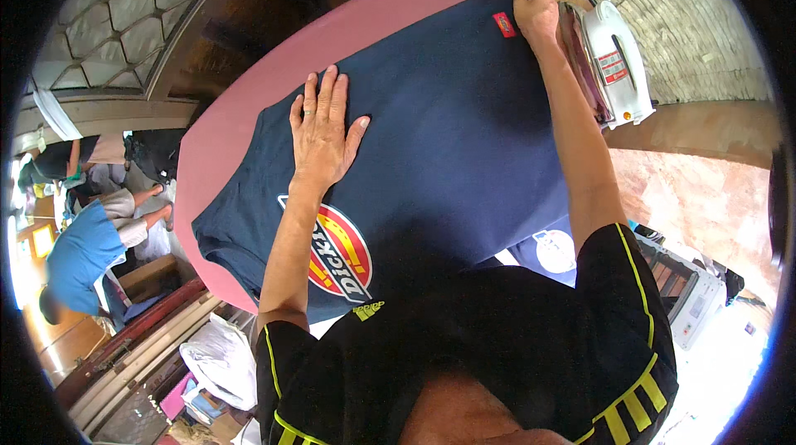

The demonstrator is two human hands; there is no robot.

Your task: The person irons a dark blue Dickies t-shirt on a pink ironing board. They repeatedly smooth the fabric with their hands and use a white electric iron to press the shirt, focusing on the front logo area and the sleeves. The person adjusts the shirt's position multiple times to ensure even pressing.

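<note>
Your left hand (322,134) lies flat on the navy shirt (448,138), fingers spread apart. Your right hand (535,10) pinches the shirt's far edge beside its small red tag (503,24). The shirt lies on one pink ironing board (249,89). One white iron (618,60) stands just beside your right wrist.

Left hand (322,134) flat on navy shirt (448,130); right hand (535,10) grips its edge.

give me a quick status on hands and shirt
Left hand flat on navy shirt, fingers spread. Right hand pinching shirt's far edge. Shirt spread on pink ironing board. White iron beside right hand.
</note>
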